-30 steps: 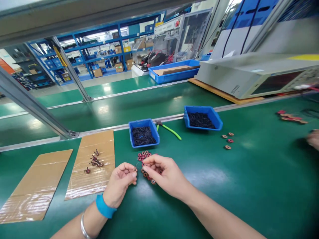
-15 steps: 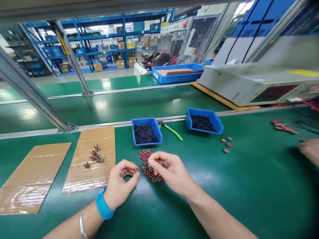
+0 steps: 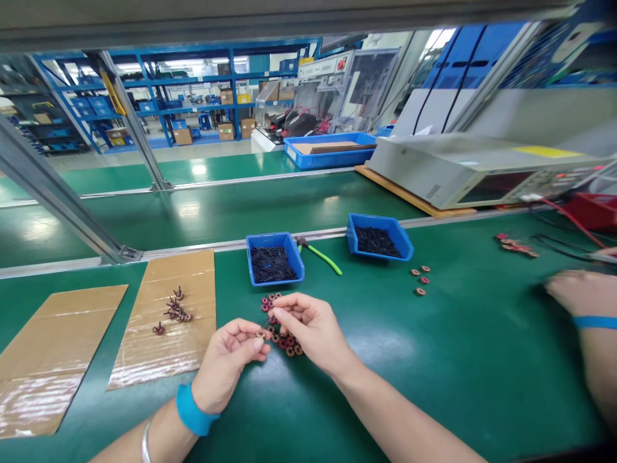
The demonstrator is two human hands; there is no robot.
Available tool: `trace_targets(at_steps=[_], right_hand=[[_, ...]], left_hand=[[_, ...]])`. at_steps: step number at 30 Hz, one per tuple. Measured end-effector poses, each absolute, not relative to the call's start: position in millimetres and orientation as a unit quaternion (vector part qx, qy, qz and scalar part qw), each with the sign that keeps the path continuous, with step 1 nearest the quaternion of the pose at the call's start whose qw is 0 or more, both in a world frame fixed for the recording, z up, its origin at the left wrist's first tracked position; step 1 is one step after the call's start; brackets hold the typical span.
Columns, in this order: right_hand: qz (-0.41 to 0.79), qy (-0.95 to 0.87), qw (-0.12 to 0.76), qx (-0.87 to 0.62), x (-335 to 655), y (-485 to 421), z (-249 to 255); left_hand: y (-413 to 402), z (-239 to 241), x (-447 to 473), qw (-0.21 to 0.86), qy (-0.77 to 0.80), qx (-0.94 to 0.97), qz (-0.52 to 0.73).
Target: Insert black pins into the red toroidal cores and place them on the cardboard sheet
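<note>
My left hand (image 3: 224, 360), with a blue wristband, pinches a small copper-wound toroid coil (image 3: 261, 333) between thumb and fingertips. Just right of it, my right hand (image 3: 313, 331) is closed in a pinch near the coil; what sits in its fingertips is too small to make out. Beneath and behind the right hand lies a cluster of red and copper toroid coils (image 3: 290, 347), partly hidden by it. Beyond the cluster stands a blue bin (image 3: 299, 273) of short black tubes (image 3: 274, 263).
Green-handled pliers (image 3: 325, 259) lie between that bin and a second blue bin (image 3: 405, 252). Coils with dark leads (image 3: 178, 312) rest on a cardboard sheet (image 3: 144, 360). Loose rings (image 3: 420, 292) lie to the right. Another person's hand (image 3: 571, 292) is at the far right.
The view has shifted, so most things appear further left. My left fingers have shifted around the coil, and both hands stay close together. The other person's arm has come further into view.
</note>
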State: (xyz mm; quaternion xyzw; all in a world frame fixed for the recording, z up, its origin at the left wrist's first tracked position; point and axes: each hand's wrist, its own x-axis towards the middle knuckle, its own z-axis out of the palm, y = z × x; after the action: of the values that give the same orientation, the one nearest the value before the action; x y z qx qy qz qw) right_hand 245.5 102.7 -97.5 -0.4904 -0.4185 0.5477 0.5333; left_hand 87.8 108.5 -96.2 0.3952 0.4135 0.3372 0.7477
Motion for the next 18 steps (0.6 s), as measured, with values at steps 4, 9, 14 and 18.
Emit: trace_targets(at_steps=[4,9,14,18], right_hand=[[0.565,-0.412,0.526,-0.484,248.6,103.7,-96.9],[0.587,-0.468,0.463,-0.472,250.8,98.5,-97.6],[0.548,-0.536,0.451,-0.457,253.8,95.4,-94.6],[0.506,-0.492,0.511,-0.491,258.4,97.5,-94.7]], left_hand=[[109.3,-97.1,87.4,0.748,0.414,0.392,0.34],[109.8,-97.3,87.2,0.747,0.417,0.39,0.341],[109.7,-97.0,87.1,0.747,0.416,0.406,0.322],[109.9,-97.2,86.4,0.757,0.414,0.398,0.313]])
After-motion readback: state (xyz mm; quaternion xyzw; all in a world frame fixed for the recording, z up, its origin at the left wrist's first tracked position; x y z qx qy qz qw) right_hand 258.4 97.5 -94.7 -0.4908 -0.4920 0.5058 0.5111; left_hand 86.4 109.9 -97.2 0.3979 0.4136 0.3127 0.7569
